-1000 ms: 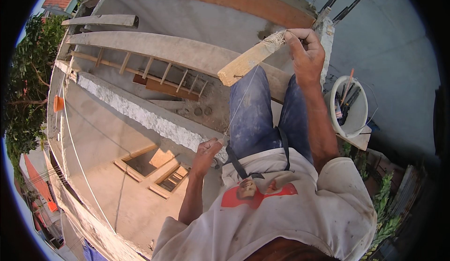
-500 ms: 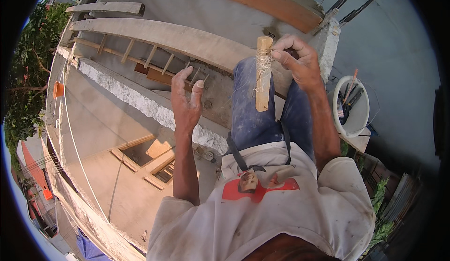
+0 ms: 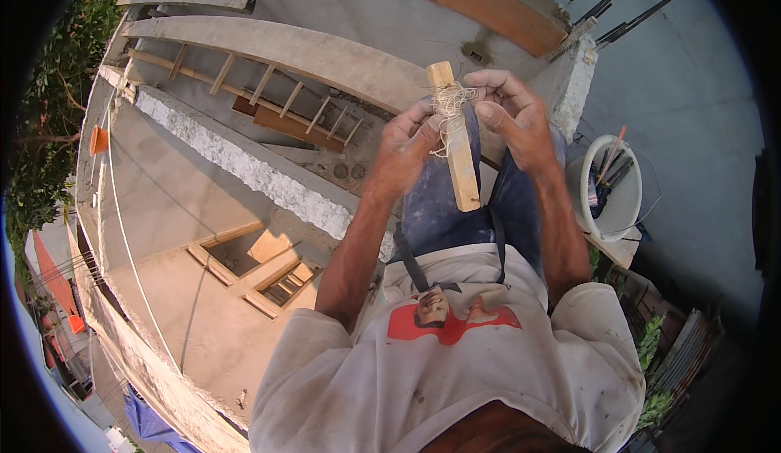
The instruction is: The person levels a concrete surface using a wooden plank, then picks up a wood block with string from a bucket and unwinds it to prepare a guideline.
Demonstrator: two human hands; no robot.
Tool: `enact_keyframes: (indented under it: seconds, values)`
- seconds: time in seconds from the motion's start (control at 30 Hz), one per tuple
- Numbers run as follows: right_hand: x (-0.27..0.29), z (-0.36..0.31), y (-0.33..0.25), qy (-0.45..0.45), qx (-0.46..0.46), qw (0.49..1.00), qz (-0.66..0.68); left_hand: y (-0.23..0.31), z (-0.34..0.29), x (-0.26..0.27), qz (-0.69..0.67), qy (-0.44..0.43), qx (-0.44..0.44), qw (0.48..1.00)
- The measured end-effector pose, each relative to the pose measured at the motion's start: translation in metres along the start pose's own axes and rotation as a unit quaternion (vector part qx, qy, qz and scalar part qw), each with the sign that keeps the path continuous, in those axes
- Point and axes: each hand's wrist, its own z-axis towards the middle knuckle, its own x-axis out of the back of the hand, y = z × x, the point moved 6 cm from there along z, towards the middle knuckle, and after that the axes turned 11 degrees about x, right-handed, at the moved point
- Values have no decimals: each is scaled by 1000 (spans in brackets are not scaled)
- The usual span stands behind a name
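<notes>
A short wooden stick point(image 3: 464, 178) with loose loops of pale string point(image 3: 450, 101) wound around its upper half is held in front of my thighs, slightly tilted. My left hand point(image 3: 400, 148) grips the stick's left side by the windings, between thumb and fingers. At the right of the windings, my right hand point(image 3: 521, 123) has its thumb and fingers curled together at the string. Both hands are dusty. Exactly which strands the right fingertips pinch is hard to make out.
At my right stands a white bucket point(image 3: 587, 196) with tools in it. A wooden ladder point(image 3: 258, 85) lies lower down beyond a rough wall edge point(image 3: 244, 164). A long concrete beam point(image 3: 309, 50) crosses ahead. Steel rods point(image 3: 643, 13) jut out at upper right. A framed opening point(image 3: 252, 278) lies at left.
My left hand has come in from the left and taken hold of the stick. The stick has tilted, its lower end swinging right, and the string windings look looser.
</notes>
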Motion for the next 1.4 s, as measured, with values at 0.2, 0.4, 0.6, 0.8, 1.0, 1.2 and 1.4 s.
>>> enact_keyframes:
  seconds: [0.2,0.4,0.6,0.8,1.0,1.2,1.4]
  values:
    - [-32,-34,8,-86,-36,971,-219,8,3,-2,-17,79,-73,994]
    - [-8,-33,-1,-73,-75,951,-292,44,-9,26,310,117,34,943]
    - [5,-31,-17,-152,7,919,-363,81,-12,60,367,108,-14,924]
    - [13,-32,-21,-147,-14,926,-348,95,-1,59,522,60,-40,850]
    - [11,-31,-20,-178,35,909,-374,113,-3,56,475,103,-49,873]
    - [20,-32,-8,-150,11,862,-484,112,-28,21,403,102,-83,906]
    - [13,-24,-14,-110,32,885,-451,87,-42,34,388,180,-17,904]
